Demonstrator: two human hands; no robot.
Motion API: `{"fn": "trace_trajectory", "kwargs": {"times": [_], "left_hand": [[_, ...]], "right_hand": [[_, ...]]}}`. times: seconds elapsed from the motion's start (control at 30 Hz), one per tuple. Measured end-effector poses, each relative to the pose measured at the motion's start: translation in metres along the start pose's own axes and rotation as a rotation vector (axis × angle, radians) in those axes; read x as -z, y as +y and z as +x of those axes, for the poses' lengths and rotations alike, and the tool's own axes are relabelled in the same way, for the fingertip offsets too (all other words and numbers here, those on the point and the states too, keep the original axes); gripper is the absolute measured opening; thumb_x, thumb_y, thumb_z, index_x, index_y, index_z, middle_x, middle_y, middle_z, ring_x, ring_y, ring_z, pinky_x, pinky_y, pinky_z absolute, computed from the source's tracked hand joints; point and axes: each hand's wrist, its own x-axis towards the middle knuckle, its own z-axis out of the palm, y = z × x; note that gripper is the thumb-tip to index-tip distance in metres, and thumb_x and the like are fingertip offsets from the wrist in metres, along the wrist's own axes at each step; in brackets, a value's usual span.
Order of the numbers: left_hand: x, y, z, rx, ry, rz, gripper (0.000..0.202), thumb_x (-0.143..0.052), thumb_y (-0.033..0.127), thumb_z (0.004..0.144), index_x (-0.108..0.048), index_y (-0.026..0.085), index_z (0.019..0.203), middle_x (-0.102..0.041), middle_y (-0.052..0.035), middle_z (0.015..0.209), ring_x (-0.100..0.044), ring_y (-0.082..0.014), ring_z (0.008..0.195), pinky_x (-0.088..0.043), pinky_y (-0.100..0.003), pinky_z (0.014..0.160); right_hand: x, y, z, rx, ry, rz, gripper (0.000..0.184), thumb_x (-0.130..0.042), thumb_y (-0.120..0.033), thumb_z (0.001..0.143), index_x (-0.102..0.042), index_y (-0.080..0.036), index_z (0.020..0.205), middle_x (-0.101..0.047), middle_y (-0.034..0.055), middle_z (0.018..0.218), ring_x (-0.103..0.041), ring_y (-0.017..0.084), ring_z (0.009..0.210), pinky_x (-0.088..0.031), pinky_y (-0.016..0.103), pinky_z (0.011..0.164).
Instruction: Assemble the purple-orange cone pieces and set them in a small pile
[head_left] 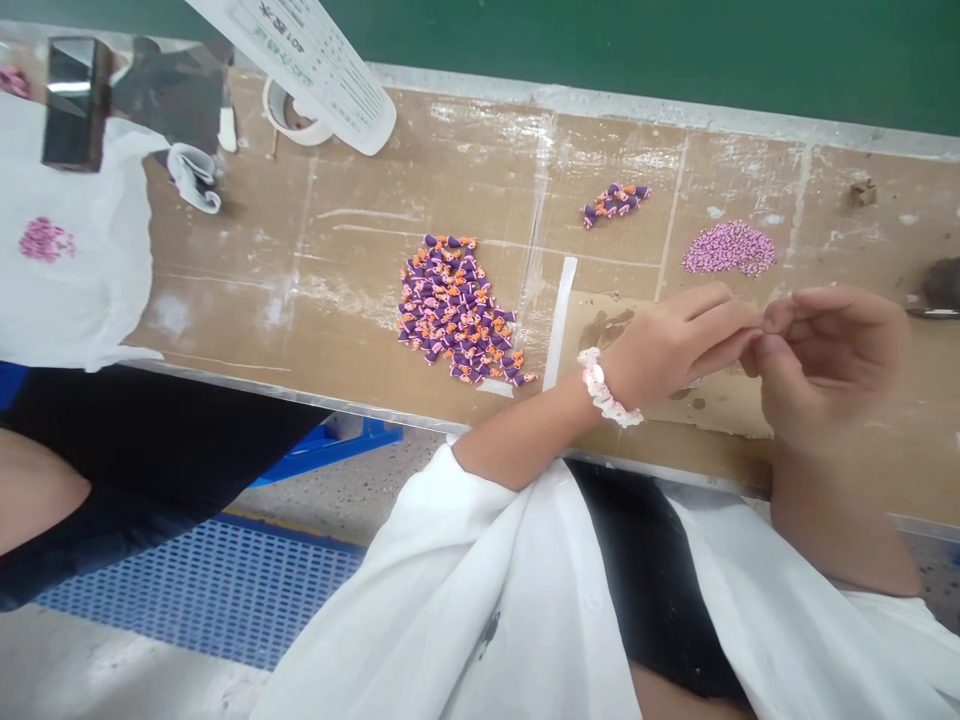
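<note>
My left hand [679, 338], with a white scrunchie [606, 390] on its wrist, reaches in over the cardboard-covered table. Its fingertips meet those of my right hand [840, 355] in a pinch. Whatever the fingertips hold is too small or hidden to make out. Just beyond the hands lies a pile of tiny pink pieces [729, 248] with dark marks. A small group of purple, orange and pink figures [615, 204] lies farther back. To the left of my left forearm is a larger heap of the same small figures [457, 310].
A white bottle [322, 80] with printed text leans in at the back, beside a tape roll [296, 115]. At the left are a white cloth [82, 290] bearing pink bits, a dark box [75, 105] and a crumpled grey cloth [195, 178]. Another person's leg [37, 490] shows at lower left.
</note>
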Motion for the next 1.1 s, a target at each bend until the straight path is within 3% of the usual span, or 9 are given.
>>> {"fn": "trace_trajectory", "kwargs": {"times": [0.27, 0.4, 0.5, 0.57, 0.67, 0.73, 0.83, 0.93, 1.1], "left_hand": [[-0.001, -0.003, 0.002, 0.025, 0.019, -0.089, 0.02, -0.044, 0.029, 0.092, -0.06, 0.021, 0.082, -0.057, -0.0046, 0.081, -0.055, -0.0145, 0.08, -0.043, -0.027, 0.078], [0.0, -0.003, 0.002, 0.007, 0.006, -0.077, 0.023, -0.043, 0.032, 0.094, -0.06, 0.02, 0.084, -0.059, -0.005, 0.083, -0.056, -0.0139, 0.082, -0.044, -0.027, 0.077], [0.002, -0.005, 0.003, 0.007, 0.078, -0.101, 0.027, -0.043, 0.036, 0.095, -0.06, 0.018, 0.086, -0.06, -0.0053, 0.084, -0.056, -0.0128, 0.082, -0.044, -0.027, 0.08], [0.005, -0.007, 0.004, 0.075, 0.183, -0.168, 0.025, -0.045, 0.038, 0.094, -0.059, 0.018, 0.089, -0.06, -0.0036, 0.084, -0.055, -0.0108, 0.078, -0.044, -0.026, 0.076], [0.01, -0.012, 0.007, 0.209, 0.331, -0.394, 0.021, -0.052, 0.038, 0.091, -0.055, 0.018, 0.093, -0.057, -0.001, 0.087, -0.052, -0.0073, 0.074, -0.044, -0.022, 0.064], [0.012, -0.016, 0.009, 0.277, 0.38, -0.528, 0.02, -0.057, 0.037, 0.089, -0.053, 0.017, 0.094, -0.054, -0.0003, 0.086, -0.051, -0.0059, 0.072, -0.043, -0.019, 0.057], [0.013, -0.017, 0.011, 0.353, 0.391, -0.606, 0.018, -0.059, 0.026, 0.088, -0.049, 0.019, 0.101, -0.051, 0.0019, 0.081, -0.049, -0.0039, 0.068, -0.043, -0.017, 0.055], [0.012, -0.015, 0.011, 0.432, 0.381, -0.617, 0.029, -0.058, 0.019, 0.088, -0.043, 0.022, 0.113, -0.051, 0.003, 0.08, -0.05, -0.0037, 0.069, -0.044, -0.018, 0.059], [0.012, -0.012, 0.011, 0.468, 0.355, -0.717, 0.044, -0.069, 0.029, 0.082, -0.039, 0.016, 0.113, -0.055, -0.0003, 0.083, -0.053, -0.0056, 0.071, -0.045, -0.019, 0.057]], "right_hand": [[0.002, -0.006, 0.003, -0.068, -0.033, -0.016, 0.042, -0.074, -0.007, 0.07, -0.065, -0.026, 0.107, -0.062, -0.001, 0.076, -0.059, 0.011, 0.06, -0.047, 0.023, 0.045], [0.005, -0.01, 0.004, -0.09, -0.042, -0.074, 0.051, -0.079, -0.013, 0.068, -0.062, -0.03, 0.112, -0.063, -0.0017, 0.078, -0.058, 0.011, 0.061, -0.046, 0.022, 0.044], [0.011, -0.011, 0.006, -0.09, -0.037, -0.12, 0.054, -0.079, -0.015, 0.069, -0.059, -0.032, 0.115, -0.063, -0.0016, 0.079, -0.059, 0.012, 0.066, -0.046, 0.022, 0.045], [0.017, -0.01, 0.007, -0.088, -0.151, -0.165, 0.058, -0.076, -0.013, 0.071, -0.055, -0.035, 0.121, -0.061, -0.0025, 0.079, -0.058, 0.012, 0.065, -0.044, 0.022, 0.045], [0.024, -0.006, 0.005, -0.043, -0.5, -0.282, 0.064, -0.065, -0.013, 0.078, -0.043, -0.037, 0.133, -0.056, -0.0041, 0.079, -0.053, 0.011, 0.06, -0.044, 0.024, 0.047], [0.026, -0.003, 0.003, 0.018, -0.665, -0.368, 0.062, -0.059, -0.015, 0.083, -0.038, -0.034, 0.137, -0.057, -0.0029, 0.081, -0.053, 0.011, 0.06, -0.046, 0.026, 0.051], [0.025, -0.001, -0.001, 0.089, -0.734, -0.458, 0.056, -0.056, -0.019, 0.085, -0.037, -0.031, 0.137, -0.06, 0.0003, 0.084, -0.057, 0.015, 0.065, -0.048, 0.03, 0.057], [0.02, -0.004, -0.004, 0.113, -0.75, -0.515, 0.051, -0.054, -0.021, 0.086, -0.04, -0.031, 0.134, -0.06, 0.001, 0.083, -0.057, 0.017, 0.067, -0.048, 0.031, 0.059], [0.016, -0.007, -0.005, 0.096, -0.773, -0.607, 0.043, -0.053, -0.022, 0.087, -0.044, -0.026, 0.129, -0.062, 0.0035, 0.086, -0.057, 0.017, 0.069, -0.045, 0.029, 0.056]]}}
